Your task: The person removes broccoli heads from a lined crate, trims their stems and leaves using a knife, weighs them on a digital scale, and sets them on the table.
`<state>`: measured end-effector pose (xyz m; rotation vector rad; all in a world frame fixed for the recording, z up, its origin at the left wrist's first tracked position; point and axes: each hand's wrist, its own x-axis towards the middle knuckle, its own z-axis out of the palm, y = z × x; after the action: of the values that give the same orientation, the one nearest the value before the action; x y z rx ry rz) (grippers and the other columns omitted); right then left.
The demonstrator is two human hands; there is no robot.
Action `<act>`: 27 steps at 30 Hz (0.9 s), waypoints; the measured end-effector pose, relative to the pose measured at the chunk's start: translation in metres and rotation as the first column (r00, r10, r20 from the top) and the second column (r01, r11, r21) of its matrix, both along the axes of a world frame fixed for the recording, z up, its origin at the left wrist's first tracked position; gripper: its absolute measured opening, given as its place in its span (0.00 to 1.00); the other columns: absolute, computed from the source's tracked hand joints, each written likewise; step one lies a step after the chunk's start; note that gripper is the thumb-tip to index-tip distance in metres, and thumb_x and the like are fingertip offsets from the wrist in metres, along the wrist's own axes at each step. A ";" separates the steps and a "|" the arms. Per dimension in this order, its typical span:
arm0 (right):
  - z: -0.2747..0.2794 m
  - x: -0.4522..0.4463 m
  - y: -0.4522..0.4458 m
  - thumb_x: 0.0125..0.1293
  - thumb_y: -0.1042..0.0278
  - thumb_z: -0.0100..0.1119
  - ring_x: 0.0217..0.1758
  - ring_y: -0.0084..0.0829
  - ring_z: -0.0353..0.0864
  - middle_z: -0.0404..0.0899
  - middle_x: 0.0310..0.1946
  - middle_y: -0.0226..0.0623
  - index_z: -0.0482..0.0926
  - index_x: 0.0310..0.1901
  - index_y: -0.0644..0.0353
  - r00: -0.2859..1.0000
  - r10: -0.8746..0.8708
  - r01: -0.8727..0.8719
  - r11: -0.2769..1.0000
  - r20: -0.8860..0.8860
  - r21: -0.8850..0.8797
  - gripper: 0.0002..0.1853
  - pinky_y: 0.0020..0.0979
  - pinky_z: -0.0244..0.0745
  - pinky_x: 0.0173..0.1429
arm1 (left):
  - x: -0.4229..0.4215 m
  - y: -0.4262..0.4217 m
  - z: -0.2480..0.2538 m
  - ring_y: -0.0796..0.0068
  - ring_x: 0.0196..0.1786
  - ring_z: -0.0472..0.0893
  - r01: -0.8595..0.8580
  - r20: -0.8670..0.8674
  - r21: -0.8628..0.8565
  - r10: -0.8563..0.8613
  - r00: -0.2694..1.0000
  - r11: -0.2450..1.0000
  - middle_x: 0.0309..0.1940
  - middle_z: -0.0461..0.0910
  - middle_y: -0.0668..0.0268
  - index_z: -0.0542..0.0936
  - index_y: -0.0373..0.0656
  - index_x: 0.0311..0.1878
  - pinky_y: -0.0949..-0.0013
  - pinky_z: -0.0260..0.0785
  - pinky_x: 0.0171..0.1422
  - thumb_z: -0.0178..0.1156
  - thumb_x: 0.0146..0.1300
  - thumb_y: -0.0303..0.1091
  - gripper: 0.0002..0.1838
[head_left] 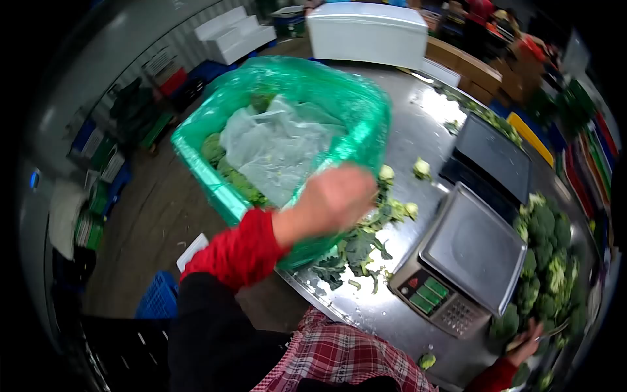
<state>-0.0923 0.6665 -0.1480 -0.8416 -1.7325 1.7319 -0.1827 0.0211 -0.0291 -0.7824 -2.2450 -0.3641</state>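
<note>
My left hand (336, 198), smeared by motion, is over the near right rim of a crate lined with a green plastic bag (225, 186). Its fingers are too blurred to show a grip. Inside the liner, a crumpled translucent sheet (277, 147) partly covers broccoli heads (243, 181). At the lower right, my right hand (524, 344) is at the near edge of a broccoli pile (545, 261). Its fingers are bent around something thin and pale that I cannot make out. A weighing scale (473, 242) stands between the crate and the pile.
Broccoli leaves and trimmings (359, 251) lie on the metal table (366, 310) beside the crate. A dark flat-topped device (493, 157) stands behind the scale. A white foam box (367, 32) is at the back. A blue basket (157, 297) sits on the floor at left.
</note>
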 end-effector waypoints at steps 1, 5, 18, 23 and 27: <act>-0.018 0.003 -0.022 0.70 0.52 0.59 0.16 0.13 0.59 0.84 0.46 0.40 0.73 0.63 0.61 0.995 -0.011 0.003 0.997 0.102 0.073 0.26 0.20 0.56 0.19 | -0.026 -0.037 -0.002 0.57 0.41 0.84 -0.234 0.013 0.025 0.234 0.972 0.972 0.41 0.84 0.58 0.82 0.43 0.44 0.61 0.77 0.42 0.69 0.51 0.36 0.16; -0.045 0.003 -0.093 0.70 0.55 0.60 0.14 0.14 0.61 0.84 0.41 0.40 0.75 0.57 0.59 0.983 0.024 -0.040 0.996 0.184 0.081 0.20 0.20 0.56 0.17 | -0.111 -0.197 -0.048 0.54 0.52 0.81 -0.735 0.407 -0.117 0.707 0.578 0.668 0.50 0.81 0.56 0.80 0.43 0.52 0.55 0.73 0.56 0.72 0.49 0.47 0.28; -0.044 -0.016 -0.156 0.67 0.74 0.61 0.43 0.24 0.77 0.76 0.38 0.35 0.74 0.57 0.72 0.951 0.278 -0.304 0.921 0.134 0.244 0.18 0.26 0.73 0.50 | -0.122 -0.196 -0.094 0.48 0.44 0.83 -0.345 0.692 -0.364 0.499 0.521 0.865 0.37 0.84 0.51 0.84 0.45 0.44 0.52 0.76 0.49 0.69 0.45 0.39 0.20; -0.038 0.024 -0.111 0.71 0.69 0.58 0.39 0.24 0.78 0.78 0.35 0.34 0.76 0.56 0.69 0.966 0.138 -0.214 0.903 0.220 0.372 0.16 0.24 0.71 0.44 | -0.061 -0.363 -0.081 0.53 0.39 0.84 -0.858 0.001 -0.479 0.978 0.210 0.185 0.33 0.84 0.55 0.85 0.46 0.32 0.50 0.75 0.39 0.56 0.57 0.32 0.08; -0.013 0.029 -0.123 0.64 0.55 0.69 0.11 0.21 0.67 0.82 0.26 0.40 0.79 0.53 0.60 0.890 -0.040 -0.161 0.904 0.455 0.395 0.22 0.24 0.60 0.13 | -0.057 -0.324 -0.019 0.52 0.42 0.81 -0.925 -0.291 -0.379 0.948 0.133 0.014 0.35 0.81 0.57 0.84 0.44 0.32 0.50 0.73 0.41 0.58 0.55 0.31 0.06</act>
<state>-0.0637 0.5432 -0.1611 -1.0496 -2.3557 1.1642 -0.2398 -0.3029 -0.0483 0.7384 -2.3413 0.9314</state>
